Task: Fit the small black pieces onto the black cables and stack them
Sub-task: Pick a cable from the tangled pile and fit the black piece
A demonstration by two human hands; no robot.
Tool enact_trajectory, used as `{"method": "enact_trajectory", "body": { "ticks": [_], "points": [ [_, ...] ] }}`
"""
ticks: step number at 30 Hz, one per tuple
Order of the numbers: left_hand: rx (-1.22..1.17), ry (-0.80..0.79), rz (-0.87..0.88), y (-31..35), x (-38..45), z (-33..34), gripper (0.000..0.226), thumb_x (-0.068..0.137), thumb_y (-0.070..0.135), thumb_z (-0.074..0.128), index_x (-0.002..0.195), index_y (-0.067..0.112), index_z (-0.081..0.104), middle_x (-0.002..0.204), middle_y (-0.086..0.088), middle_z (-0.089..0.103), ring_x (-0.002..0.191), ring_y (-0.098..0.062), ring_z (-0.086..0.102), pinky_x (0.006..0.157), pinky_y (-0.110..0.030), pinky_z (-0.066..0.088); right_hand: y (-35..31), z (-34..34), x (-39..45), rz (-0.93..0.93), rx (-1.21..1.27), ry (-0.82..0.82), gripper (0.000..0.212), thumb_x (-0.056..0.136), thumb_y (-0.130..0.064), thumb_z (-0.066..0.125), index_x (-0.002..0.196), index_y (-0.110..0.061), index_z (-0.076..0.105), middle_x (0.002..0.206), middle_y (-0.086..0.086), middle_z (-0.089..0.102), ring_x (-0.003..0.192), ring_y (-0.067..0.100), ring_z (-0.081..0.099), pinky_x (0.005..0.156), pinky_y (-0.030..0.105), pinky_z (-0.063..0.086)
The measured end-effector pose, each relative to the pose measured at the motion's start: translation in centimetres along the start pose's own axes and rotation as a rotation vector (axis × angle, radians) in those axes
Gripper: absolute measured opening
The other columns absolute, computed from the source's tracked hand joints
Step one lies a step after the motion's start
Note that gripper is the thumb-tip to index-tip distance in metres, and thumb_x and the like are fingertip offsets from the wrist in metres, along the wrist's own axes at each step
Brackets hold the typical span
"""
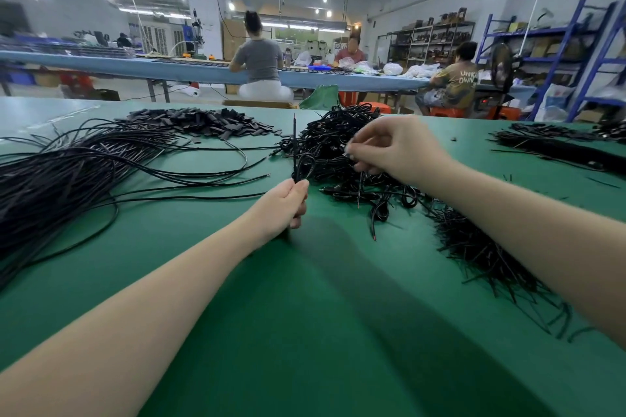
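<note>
Between hands (288, 203): thin cable (294, 145) (black)

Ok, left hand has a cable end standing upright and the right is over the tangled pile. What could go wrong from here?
1. The right hand pinches something among the tangled pile; lifting may drag looped neighbours along.
2. The upright cable is thin and gripped low by the left hand, so its tip may sway while a piece is fitted.
3. Loose cables at left lie close and could snag.
</note>
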State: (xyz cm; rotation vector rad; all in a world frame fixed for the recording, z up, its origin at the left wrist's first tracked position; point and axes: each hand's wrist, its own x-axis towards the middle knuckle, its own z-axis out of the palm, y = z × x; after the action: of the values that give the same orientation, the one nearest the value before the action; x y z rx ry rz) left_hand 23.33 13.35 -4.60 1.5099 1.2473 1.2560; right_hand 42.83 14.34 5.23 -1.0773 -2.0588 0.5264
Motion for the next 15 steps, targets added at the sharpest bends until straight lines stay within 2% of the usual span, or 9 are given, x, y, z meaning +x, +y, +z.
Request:
{"method": "enact_trajectory", "body": {
  "ticks": [3, 6, 8, 15],
  "points": [
    [0.026, -0.016, 0.020, -0.1, 0.0, 0.2, 0.024, 0.104, 0.023, 0.036, 0.085, 0.009, 0.038, 0.064, 0.001, 0.032, 0.053, -0.011, 0.027, 0.048, -0.020, 0.027, -1.4, 3.7, -0.2, -0.035, 0.053, -0.023, 0.007, 0.083, -0.021, 0.073, 0.083, -0.020, 0.066, 0.072, -0.003, 0.073, 0.066, 0.009, 0.070, 0.064, 0.027, 0.059],
    [0.007, -0.037, 0.036, -0.1, -0.2, 0.7, 0.012, 0.104, 0.019, 0.035, 0.098, 0.008, 0.037, 0.064, -0.002, 0.030, 0.053, -0.011, 0.024, 0.049, -0.023, 0.022, -1.6, 5.5, -0.2, -0.070, 0.047, 0.003, 0.007, 0.083, -0.018, 0.072, 0.081, -0.021, 0.066, 0.069, -0.002, 0.072, 0.061, 0.005, 0.068, 0.056, 0.013, 0.050],
    [0.026, -0.038, 0.041, -0.1, -0.2, 0.8, 0.014, 0.104, 0.020, 0.036, 0.095, 0.009, 0.036, 0.064, -0.002, 0.032, 0.053, -0.011, 0.025, 0.050, -0.025, 0.023, -1.6, 5.9, -0.2, -0.066, 0.067, 0.019, 0.008, 0.083, -0.016, 0.071, 0.080, -0.022, 0.066, 0.071, -0.002, 0.072, 0.059, 0.006, 0.068, 0.054, 0.009, 0.044],
    [0.083, 0.008, 0.057, -0.3, 0.0, 0.6, 0.026, 0.103, 0.028, 0.038, 0.081, 0.015, 0.036, 0.064, 0.001, 0.037, 0.054, -0.014, 0.029, 0.053, -0.027, 0.028, -1.0, 5.6, -0.2, -0.132, -0.056, 0.088, 0.008, 0.083, -0.022, 0.072, 0.080, -0.027, 0.066, 0.073, -0.009, 0.070, 0.065, 0.000, 0.064, 0.058, 0.012, 0.048]
  ]
}}
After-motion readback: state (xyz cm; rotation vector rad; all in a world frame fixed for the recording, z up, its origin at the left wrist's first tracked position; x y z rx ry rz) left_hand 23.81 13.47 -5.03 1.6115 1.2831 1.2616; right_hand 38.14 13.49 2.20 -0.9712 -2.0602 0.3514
